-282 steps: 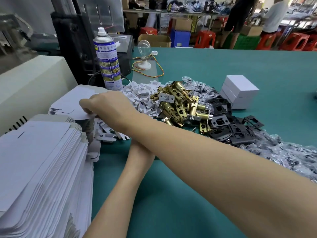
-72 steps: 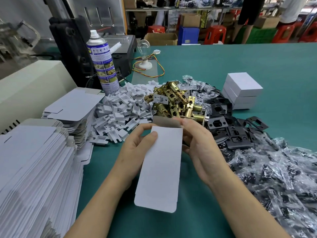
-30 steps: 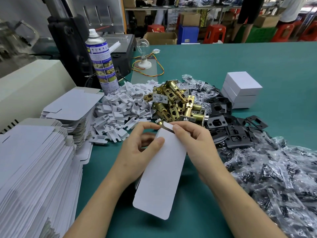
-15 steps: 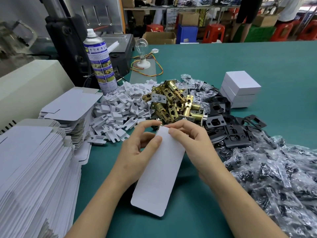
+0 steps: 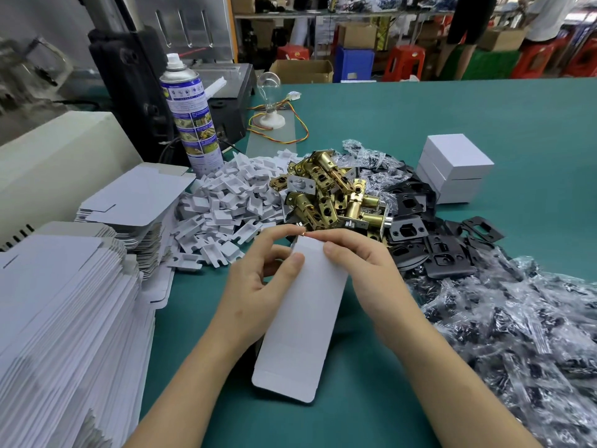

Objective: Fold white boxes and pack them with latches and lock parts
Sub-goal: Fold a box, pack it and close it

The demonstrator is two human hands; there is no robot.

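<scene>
Only the head cam here, so one angle. Both hands are on a flat box blank (image 5: 300, 324) in the middle of the teal counter (image 5: 484, 118). The left hand (image 5: 258, 286) and right hand (image 5: 365, 270) each pinch its far end, thumbs on the white face and index fingers curled over the top edge, almost meeting. The near end points back at the person, and I can't tell if it rests on the counter or floats just above it. What's new: a couple of seconds ago the far flap stood up with its grey inside showing. Now it's bent over and there's only a crease under the thumbs, so I'd say the first fold is basically in. It's still a flat strip though, with no sides up, so packing is a way off. Just past the fingertips sits the pile of brass latches (image 5: 332, 195), with the heap of white plastic inserts (image 5: 226, 202) to its left and the black strike plates (image 5: 429, 240) to its right. Bagged small parts (image 5: 517, 334) sprawl along the right side. Two finished white boxes (image 5: 452, 169) are stacked further back, and there are big stacks of unfolded blanks (image 5: 64, 318) on the left. A spray can (image 5: 193, 118) stands behind the inserts.
</scene>
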